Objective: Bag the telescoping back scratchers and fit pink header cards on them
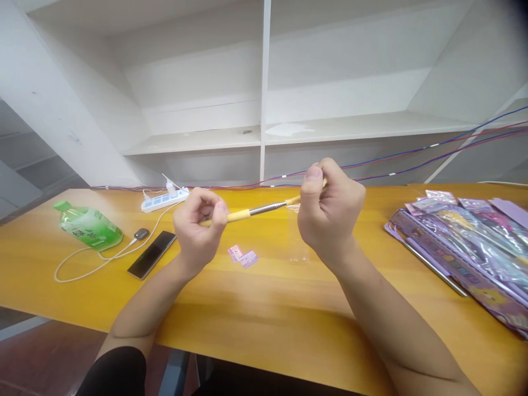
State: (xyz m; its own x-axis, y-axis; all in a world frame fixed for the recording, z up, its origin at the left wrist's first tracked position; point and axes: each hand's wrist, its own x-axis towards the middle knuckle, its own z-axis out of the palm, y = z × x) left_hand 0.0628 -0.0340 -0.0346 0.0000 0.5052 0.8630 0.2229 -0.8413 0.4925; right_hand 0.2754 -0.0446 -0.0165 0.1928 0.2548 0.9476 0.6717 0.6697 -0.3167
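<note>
Between my two fists a slim paintbrush (266, 208) is held up over the table, yellow with a silver metal ferrule. Fingers and thumb of my left hand (202, 228) are closed round its left part. My right hand (328, 212) is a tight fist round its right part, and a bit of yellow sticks out above the thumb. Which end bears the bristles I cannot tell. On the table below lie two small pink-purple cards (243, 256), overlapping. A clear plastic sleeve (299, 242) lies flat beneath and left of my right hand.
At left are a green bottle (88, 225) on its side, a white cable (68, 279), a small black device (141, 234), a phone (152, 254) and a power strip (163, 200). Right, packaged items (470, 225) pile on a purple pouch (449, 267). Shelves (198, 140) stand behind.
</note>
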